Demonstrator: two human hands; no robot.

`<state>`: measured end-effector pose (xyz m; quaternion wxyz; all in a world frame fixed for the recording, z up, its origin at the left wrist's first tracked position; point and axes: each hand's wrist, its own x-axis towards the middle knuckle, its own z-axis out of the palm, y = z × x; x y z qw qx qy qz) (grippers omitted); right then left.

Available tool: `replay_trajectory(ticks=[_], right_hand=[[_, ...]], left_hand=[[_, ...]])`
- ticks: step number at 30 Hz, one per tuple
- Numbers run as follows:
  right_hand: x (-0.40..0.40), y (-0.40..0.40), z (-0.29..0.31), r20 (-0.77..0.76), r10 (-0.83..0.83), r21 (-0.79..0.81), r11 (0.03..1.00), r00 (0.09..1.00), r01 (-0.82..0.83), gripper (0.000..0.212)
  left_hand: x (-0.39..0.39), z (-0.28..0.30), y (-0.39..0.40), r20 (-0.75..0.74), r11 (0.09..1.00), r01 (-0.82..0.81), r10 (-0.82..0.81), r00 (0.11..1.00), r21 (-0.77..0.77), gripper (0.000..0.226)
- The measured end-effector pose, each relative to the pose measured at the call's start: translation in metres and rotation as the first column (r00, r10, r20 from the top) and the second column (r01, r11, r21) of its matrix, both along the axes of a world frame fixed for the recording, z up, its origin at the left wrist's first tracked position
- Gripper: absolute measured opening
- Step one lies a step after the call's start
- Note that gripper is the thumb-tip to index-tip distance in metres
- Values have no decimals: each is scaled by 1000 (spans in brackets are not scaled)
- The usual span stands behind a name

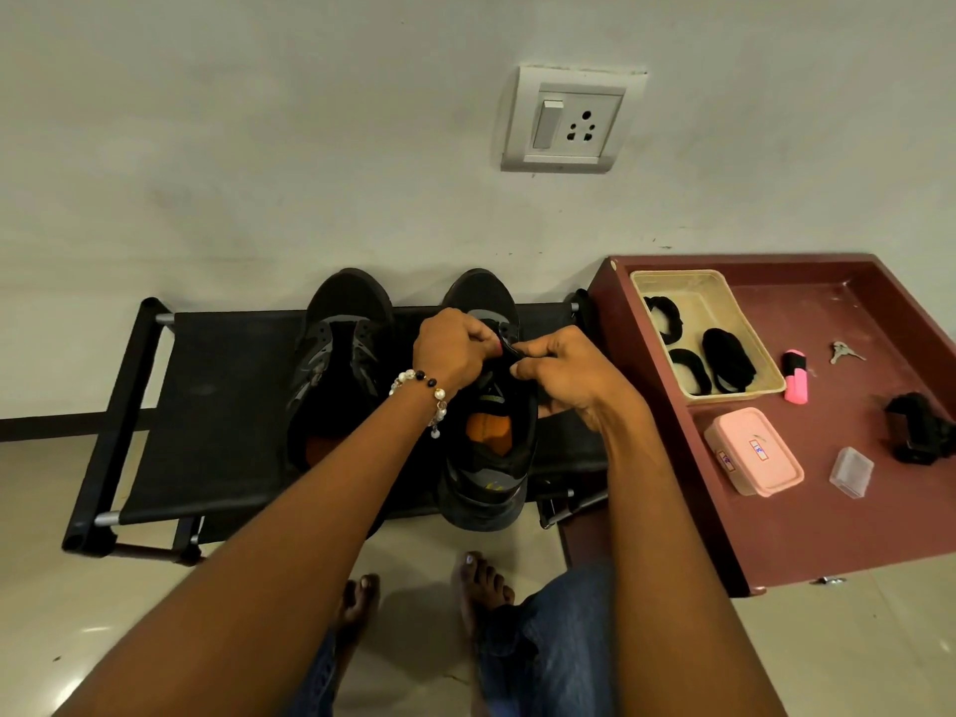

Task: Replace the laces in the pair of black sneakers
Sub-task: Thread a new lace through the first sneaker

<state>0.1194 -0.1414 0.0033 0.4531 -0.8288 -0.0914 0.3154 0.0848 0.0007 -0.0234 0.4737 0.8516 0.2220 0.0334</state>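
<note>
Both black sneakers stand on the low black fabric rack (pixel 217 406) with toes toward the wall, so the openings and eyelet rows face the person.

The right sneaker (pixel 489 458) sits near the rack's right end, its heel overhanging the front edge. This brings the tongue within reach of both hands. The left hand (pixel 452 349) and right hand (pixel 561 372) meet over its upper eyelets. Each grip is closed, fingers pinched on a short black lace (pixel 509 349) stretched between them, probably to feed it through an eyelet.

The left sneaker (pixel 336 370) stands just beside it, near the rack's middle, with no lace visible in its eyelets.

Coiled black laces (pixel 727 359) lie in a beige tray (pixel 745 323) at the far left corner of the maroon desk (pixel 776 520), near the right hand for pickup.
</note>
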Motion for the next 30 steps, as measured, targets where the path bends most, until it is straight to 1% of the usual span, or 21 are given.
replay_trajectory(ticks=[2, 4, 7, 9, 11, 13, 15, 17, 19, 21, 22, 23, 24, 25, 26, 27, 29, 30], right_hand=[[0, 1, -1, 18, 5, -15, 1000, 1000, -5, 16], [0, 0, -2, 30, 34, -23, 999, 999, -33, 14], [-1, -4, 3, -14, 66, 25, 998, 998, -66, 12], [0, -5, 3, -15, -4, 60, 998, 1000, 5, 23], [3, 0, -5, 30, -151, 75, 986, 988, 149, 29], [7, 8, -16, 137, -243, 41, 970, 960, 240, 25], [7, 17, -22, 222, -281, 11, 958, 934, 285, 12], [7, 23, -23, 254, -333, 26, 941, 908, 338, 8], [7, 26, -23, 256, -362, 25, 930, 897, 368, 12], [7, 29, -23, 273, -356, -9, 928, 894, 372, 14], [8, 29, -24, 286, -350, -34, 926, 892, 375, 18], [8, 29, -23, 291, -358, -55, 920, 887, 389, 24], [9, 29, -21, 272, -391, -48, 907, 879, 418, 27], [10, 27, -18, 207, -463, 6, 882, 862, 472, 28], [10, 25, -13, 87, -545, 96, 837, 834, 538, 27], [10, 22, -8, -61, -611, 196, 768, 789, 610, 24], [11, 10, 4, -303, -656, 366, 590, 691, 720, 21], [12, 3, 8, -399, -654, 448, 473, 643, 759, 22]], left_hand=[[0, 0, 2, 8, 1000, 23, -23, 1000, -6, 5], [2, -2, 3, -11, 999, 27, -27, 1000, -22, 15], [5, -6, 5, -65, 999, -7, 4, 998, -39, 27], [7, -5, 3, -104, 999, -52, 50, 993, -18, 23], [9, -4, -2, -126, 995, -99, 101, 987, 25, 17], [8, -3, -9, -123, 989, -124, 134, 983, 84, 18], [7, -3, -12, -111, 984, -153, 163, 980, 96, 21], [6, -4, -11, -100, 982, -182, 186, 977, 50, 21], [5, -4, -10, -88, 978, -209, 207, 974, -22, 14], [3, -2, -10, -85, 974, -217, 211, 974, -67, 6], [0, 1, -11, -88, 973, -216, 209, 974, -79, 6], [-1, 1, -11, -85, 974, -209, 202, 976, -92, 11], [-2, 2, -11, -89, 975, -199, 190, 978, -100, 17], [-4, 2, -10, -85, 978, -181, 173, 981, -101, 19], [-7, 6, -8, -78, 983, -160, 154, 985, -86, 16], [-11, 9, -6, -68, 989, -134, 129, 989, -63, 12], [-19, 17, 0, -45, 997, -79, 78, 996, -11, 27], [-23, 22, 3, -50, 999, -50, 51, 997, 7, 33]])
